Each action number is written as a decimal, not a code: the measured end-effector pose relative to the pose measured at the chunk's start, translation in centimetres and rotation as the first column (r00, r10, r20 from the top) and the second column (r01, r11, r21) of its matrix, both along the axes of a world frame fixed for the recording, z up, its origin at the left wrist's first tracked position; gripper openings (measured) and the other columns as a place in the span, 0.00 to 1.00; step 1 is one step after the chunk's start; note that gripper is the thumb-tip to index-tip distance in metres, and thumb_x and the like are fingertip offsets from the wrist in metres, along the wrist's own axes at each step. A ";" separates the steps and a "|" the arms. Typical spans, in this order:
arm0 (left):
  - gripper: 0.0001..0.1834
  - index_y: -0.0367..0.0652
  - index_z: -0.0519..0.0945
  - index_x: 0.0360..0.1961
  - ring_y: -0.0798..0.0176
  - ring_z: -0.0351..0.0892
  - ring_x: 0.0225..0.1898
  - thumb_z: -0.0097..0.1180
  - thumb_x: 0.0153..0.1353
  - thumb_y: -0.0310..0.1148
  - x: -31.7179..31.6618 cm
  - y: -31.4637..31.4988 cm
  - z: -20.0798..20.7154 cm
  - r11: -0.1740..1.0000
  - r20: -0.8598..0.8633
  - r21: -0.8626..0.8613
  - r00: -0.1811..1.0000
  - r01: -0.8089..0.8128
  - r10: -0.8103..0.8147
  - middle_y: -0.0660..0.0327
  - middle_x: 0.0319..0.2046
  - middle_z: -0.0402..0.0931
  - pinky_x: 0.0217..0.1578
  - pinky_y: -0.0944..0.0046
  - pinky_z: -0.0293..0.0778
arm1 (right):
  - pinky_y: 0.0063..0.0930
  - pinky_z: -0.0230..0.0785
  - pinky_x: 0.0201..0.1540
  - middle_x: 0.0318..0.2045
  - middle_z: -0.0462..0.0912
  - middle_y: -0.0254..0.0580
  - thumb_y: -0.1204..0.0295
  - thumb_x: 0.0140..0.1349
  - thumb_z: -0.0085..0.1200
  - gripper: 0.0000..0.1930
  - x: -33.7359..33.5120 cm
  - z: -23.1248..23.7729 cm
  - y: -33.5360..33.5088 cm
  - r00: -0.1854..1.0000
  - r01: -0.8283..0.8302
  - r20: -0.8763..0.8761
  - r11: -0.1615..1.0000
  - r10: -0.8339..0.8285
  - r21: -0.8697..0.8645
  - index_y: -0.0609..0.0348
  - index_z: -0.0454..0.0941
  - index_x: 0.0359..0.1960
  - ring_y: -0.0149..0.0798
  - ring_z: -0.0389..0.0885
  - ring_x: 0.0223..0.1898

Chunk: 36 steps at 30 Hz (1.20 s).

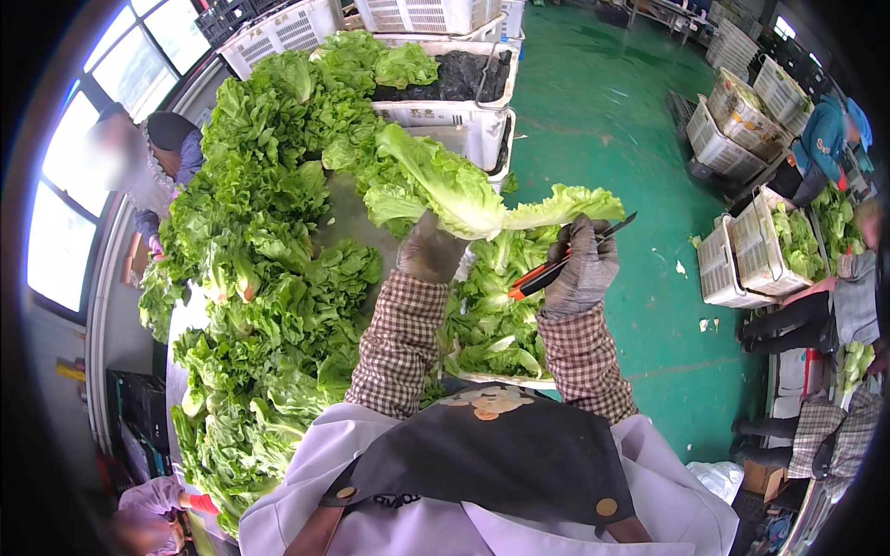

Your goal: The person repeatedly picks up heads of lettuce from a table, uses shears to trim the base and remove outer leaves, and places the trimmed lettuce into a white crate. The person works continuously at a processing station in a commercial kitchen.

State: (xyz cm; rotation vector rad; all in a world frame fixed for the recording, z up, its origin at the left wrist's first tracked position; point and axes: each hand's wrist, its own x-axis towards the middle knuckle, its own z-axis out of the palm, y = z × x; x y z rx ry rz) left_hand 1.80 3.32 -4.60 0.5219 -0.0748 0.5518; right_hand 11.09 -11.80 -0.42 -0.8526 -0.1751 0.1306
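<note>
My left hand (429,250), in a grey glove, is closed around the base of a green lettuce (445,185) held up in front of me. One leaf (575,202) stretches sideways from it to my right hand (582,273). That hand, also gloved, grips a knife (533,280) with an orange and black handle. Its dark blade points up and right, beyond the fingers. Whether the fingers also pinch the leaf is hard to see. Below both hands is a crate filled with lettuce (501,324).
A large lettuce pile (269,222) covers the table at left. White crates (445,120) stand beyond it, one lined with black plastic. Across the green floor (603,111) are more crates (742,241) and several people at right. Two others (171,148) work along the table's left side.
</note>
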 end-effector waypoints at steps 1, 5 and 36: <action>0.26 0.45 0.71 0.52 0.58 0.67 0.55 0.58 0.52 0.39 -0.1 0.0 0.4 1.000 -0.012 0.018 1.000 -0.011 0.011 0.59 0.52 0.70 0.56 0.55 0.65 | 0.17 0.60 0.14 0.19 0.73 0.36 0.72 0.57 0.54 0.07 -0.1 0.0 -0.1 1.000 0.015 0.012 1.000 -0.015 0.013 0.57 0.68 0.30 0.26 0.66 0.13; 0.23 0.46 0.72 0.51 0.56 0.68 0.55 0.55 0.55 0.41 0.1 0.5 1.5 0.995 0.178 0.082 0.981 0.060 -0.074 0.56 0.53 0.69 0.53 0.52 0.68 | 0.16 0.59 0.13 0.17 0.72 0.35 0.73 0.57 0.54 0.08 -1.0 1.8 -0.6 0.985 0.046 0.161 0.995 -0.061 0.091 0.57 0.65 0.30 0.25 0.65 0.13; 0.29 0.40 0.56 0.60 0.58 0.63 0.56 0.40 0.64 0.47 2.0 1.1 -1.2 0.991 -0.435 0.036 0.891 -0.128 0.131 0.52 0.57 0.60 0.54 0.57 0.64 | 0.14 0.63 0.17 0.32 0.73 0.31 0.66 0.46 0.67 0.32 -2.8 1.5 0.0 0.887 -0.452 0.027 0.879 0.461 -0.153 0.59 0.64 0.51 0.21 0.66 0.16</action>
